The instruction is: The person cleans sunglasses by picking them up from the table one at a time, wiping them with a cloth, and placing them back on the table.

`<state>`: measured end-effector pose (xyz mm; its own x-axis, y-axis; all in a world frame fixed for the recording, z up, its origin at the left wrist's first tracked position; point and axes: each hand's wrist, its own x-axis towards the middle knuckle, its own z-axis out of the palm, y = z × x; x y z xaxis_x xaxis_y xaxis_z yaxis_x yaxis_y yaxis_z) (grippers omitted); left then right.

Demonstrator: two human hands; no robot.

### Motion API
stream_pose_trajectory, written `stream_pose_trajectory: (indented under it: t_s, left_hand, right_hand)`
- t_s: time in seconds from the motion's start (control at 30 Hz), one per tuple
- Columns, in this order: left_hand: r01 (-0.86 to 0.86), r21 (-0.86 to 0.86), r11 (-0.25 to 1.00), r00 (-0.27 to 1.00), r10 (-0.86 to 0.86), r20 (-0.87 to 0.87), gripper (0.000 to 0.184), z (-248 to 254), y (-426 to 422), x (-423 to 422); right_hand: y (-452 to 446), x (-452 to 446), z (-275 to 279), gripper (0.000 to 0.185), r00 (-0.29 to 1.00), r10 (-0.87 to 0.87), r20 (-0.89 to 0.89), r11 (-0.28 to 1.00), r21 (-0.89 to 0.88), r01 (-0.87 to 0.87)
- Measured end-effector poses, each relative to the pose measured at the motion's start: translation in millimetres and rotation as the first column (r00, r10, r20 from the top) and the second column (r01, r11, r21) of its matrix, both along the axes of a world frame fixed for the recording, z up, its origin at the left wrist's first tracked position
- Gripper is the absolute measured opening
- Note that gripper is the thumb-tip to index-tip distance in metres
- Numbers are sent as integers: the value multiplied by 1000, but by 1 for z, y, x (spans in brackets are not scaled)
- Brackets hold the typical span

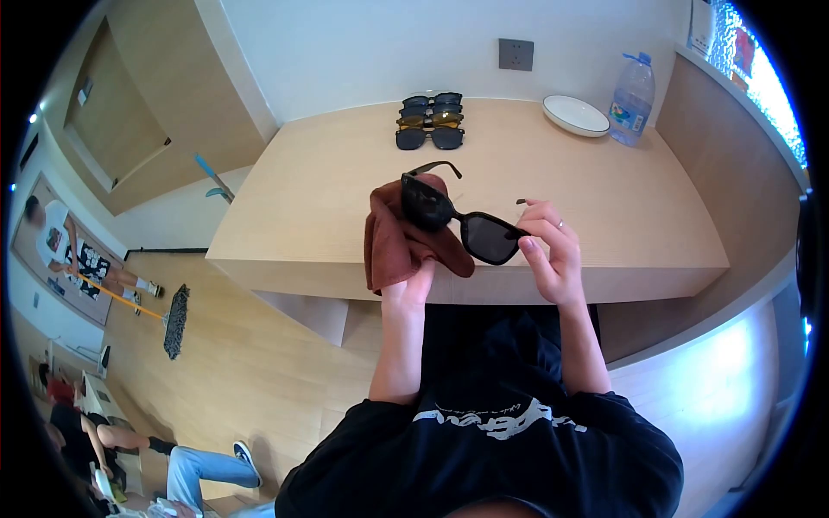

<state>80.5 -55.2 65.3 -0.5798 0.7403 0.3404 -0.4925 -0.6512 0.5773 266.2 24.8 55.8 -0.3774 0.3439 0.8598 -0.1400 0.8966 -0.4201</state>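
Observation:
Black sunglasses (pixel 490 239) with dark lenses are held up over the front part of the desk, one temple arm sticking out at the upper left. My right hand (pixel 555 261) pinches them at the frame's right end, near the hinge. A brown cloth (pixel 389 246) drapes over my left hand (pixel 416 283), which is closed on it and presses it against the left lens. The cloth covers most of the left fingers. Further back on the desk, several more pairs of sunglasses (pixel 430 138) lie in a row, one with yellowish lenses.
The wooden desk (pixel 302 198) carries a white dish (pixel 576 116) and a clear water bottle (pixel 631 99) at the back right. A curved partition (pixel 725 173) bounds the right side. At left, a person (pixel 73 246) holds a mop (pixel 175 321); other people sit at lower left.

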Motion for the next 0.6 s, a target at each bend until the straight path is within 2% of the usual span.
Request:
stream_pose_trajectory:
  t_s: [0.03, 0.1, 0.13, 0.27, 0.33, 0.37, 0.43, 0.47, 0.53, 0.57, 0.6]
  left_hand:
    - [0, -2, 1000, 1000, 0, 0, 43, 2, 0, 5]
    - [109, -114, 987, 950, -70, 304, 41, 7, -2, 14]
    - [101, -185, 977, 962, -48, 269, 40, 10, -7, 13]
    - [25, -243, 970, 947, 55, 316, 39, 12, -8, 16]
    - [-13, -231, 973, 925, 99, 366, 41, 14, -5, 18]
    - [-14, -232, 973, 926, 100, 365, 41, 9, -4, 15]
    - [-39, -180, 983, 999, 43, 16, 46, -5, 0, 0]
    - [-40, -178, 983, 999, 43, 13, 46, -12, 4, -7]
    - [-114, -250, 961, 974, 59, -217, 51, -17, 9, -15]
    - [-112, -253, 961, 975, 57, -217, 51, -18, 10, -13]
    - [-89, -262, 961, 992, 62, -110, 52, -19, 10, -9]
  right_hand:
    - [-1, -2, -2, 9, 1000, -11, -5, 1000, -20, 11]
    - [1, -9, -6, 10, 1000, -9, -17, 998, -63, 8]
    - [2, -12, -7, 10, 1000, -8, -29, 995, -100, 5]
    - [2, -17, -7, 11, 998, 39, -41, 990, -133, -44]
    - [0, -19, -4, 11, 998, 10, -70, 942, -335, -32]
    - [3, -19, -5, 11, 997, 10, -71, 941, -335, -34]
    - [11, -19, -6, 10, 991, 86, -107, 956, -272, -112]
    - [11, -18, -4, 10, 990, 87, -110, 956, -271, -114]
    - [6, -13, 2, 8, 998, 56, -34, 995, -80, -59]
    - [3, -12, 2, 8, 998, 54, -35, 995, -82, -57]
    - [-1, -11, 2, 8, 999, 29, -20, 999, -43, -30]
